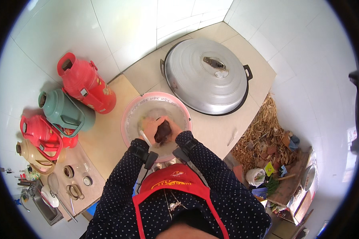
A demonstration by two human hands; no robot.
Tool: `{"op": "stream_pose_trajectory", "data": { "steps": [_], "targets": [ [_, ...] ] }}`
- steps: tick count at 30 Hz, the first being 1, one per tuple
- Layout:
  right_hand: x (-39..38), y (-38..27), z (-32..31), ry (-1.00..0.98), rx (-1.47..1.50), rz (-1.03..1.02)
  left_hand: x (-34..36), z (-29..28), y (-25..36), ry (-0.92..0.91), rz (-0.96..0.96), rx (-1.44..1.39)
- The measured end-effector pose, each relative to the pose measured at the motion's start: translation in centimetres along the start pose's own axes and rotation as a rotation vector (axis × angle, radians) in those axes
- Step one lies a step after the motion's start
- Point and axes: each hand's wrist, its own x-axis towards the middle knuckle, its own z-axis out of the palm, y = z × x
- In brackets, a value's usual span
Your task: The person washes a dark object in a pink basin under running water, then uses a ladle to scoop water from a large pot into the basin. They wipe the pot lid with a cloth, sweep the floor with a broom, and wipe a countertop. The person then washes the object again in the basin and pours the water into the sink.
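Note:
A pink-rimmed enamel basin (126, 116) with a patterned inner wall stands on the worktop in front of me and holds cloudy liquid. Inside it, my left hand (150, 126) and my right hand (174, 128) close from both sides round a dark brown lump (162, 132). The lump looks soft and wet; its kind I cannot make out. A slim white stick-like piece (145, 138) slants beside my left wrist, and its lower part is hard to see. Some pale, greenish bits show near the left inner wall. Most of my fingertips are hidden.
A big wok with a domed metal lid (205, 75) sits at the back right. Thermos flasks (87, 85) line the left wall. Jars (68, 171), a strainer (53, 183) and a sink (48, 207) lie lower left. Straw (263, 123) and rubbish cover the floor at right.

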Motion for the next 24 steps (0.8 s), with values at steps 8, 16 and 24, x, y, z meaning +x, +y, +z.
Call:
{"op": "stream_pose_trajectory", "data": {
  "steps": [8, 16, 24],
  "targets": [
    [3.3, 1.0, -0.9, -0.272, 0.151, -0.294, -1.6, 3.6, -2.2, 0.474, 1.002, 1.146],
    [2.6, 2.1, 3.6, -0.2, 0.068, -0.354, 0.9, 0.7, -2.6, 0.531, 0.454, 0.485],
    [1.4, 3.8, 4.4, 0.324, -1.23, -1.28, 3.5, -4.8, -2.2, 0.615, 0.111, 0.113]
  ]
}}
